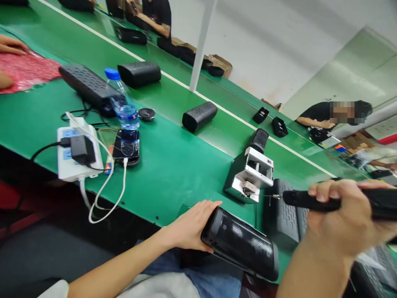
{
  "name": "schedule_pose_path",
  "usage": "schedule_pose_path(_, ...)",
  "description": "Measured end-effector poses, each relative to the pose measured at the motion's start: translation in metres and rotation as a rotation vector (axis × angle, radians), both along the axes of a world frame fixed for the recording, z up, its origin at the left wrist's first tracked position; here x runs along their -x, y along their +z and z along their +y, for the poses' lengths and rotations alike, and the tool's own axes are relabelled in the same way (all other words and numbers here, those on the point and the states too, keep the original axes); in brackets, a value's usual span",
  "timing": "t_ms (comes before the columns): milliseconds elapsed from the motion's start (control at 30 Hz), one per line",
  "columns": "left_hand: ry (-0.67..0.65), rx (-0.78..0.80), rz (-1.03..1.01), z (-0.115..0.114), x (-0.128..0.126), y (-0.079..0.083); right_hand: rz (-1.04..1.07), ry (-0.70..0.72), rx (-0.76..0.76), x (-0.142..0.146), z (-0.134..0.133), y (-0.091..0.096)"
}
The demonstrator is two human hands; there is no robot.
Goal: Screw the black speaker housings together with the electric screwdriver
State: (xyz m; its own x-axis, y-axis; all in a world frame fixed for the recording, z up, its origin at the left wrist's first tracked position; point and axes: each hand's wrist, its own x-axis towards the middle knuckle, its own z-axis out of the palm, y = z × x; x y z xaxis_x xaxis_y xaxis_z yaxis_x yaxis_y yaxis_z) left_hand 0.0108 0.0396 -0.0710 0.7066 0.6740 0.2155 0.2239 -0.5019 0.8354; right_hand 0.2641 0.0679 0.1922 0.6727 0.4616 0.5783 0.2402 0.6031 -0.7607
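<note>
My left hand (pixel 197 225) grips the end of a black speaker housing (pixel 245 240) at the table's front edge, with two shiny round patches showing on its face. In my right hand (pixel 344 207) is a black electric screwdriver (pixel 297 199), fingers wrapped round its body. The screwdriver lies roughly level, its thin bit pointing left at a silver and black screw feeder (pixel 252 176). Whether a screw sits on the bit is too small to tell. Just behind the bit stand grey perforated speaker housings (pixel 283 215), partly hidden by my right hand.
A white power strip (pixel 66 161), a charging phone (pixel 126 144), a water bottle (pixel 127 109) and a loose round speaker driver (pixel 146 114) lie to the left. More housings (pixel 200 116) stand along the green table (pixel 173 165). A co-worker's hand (pixel 12 45) rests near pink wrap (pixel 31 70).
</note>
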Motion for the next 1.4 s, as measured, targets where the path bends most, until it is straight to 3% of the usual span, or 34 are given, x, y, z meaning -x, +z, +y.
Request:
schedule_pose_path(167, 0.011, 0.001, 0.017, -0.003, -0.001, 0.008, -0.127, 0.044, 0.021, 0.009, 0.025, -0.013)
schedule_pose_path(533, 0.019, 0.008, 0.007, -0.003, 0.001, 0.011, -0.127, 0.031, 0.129, 0.014, 0.03, -0.018)
schedule_pose_path(733, 0.016, -0.007, -0.003, -0.003, 0.002, 0.013, -0.115, 0.064, 0.185, 0.015, 0.003, -0.01)
schedule_pose_path(1033, 0.008, -0.032, 0.022, -0.003, 0.005, 0.018, -0.108, -0.062, 0.236, 0.003, -0.054, 0.018)
schedule_pose_path(1400, 0.017, -0.024, 0.034, -0.005, 0.004, 0.019, -0.134, -0.104, 0.254, -0.011, -0.066, 0.015)
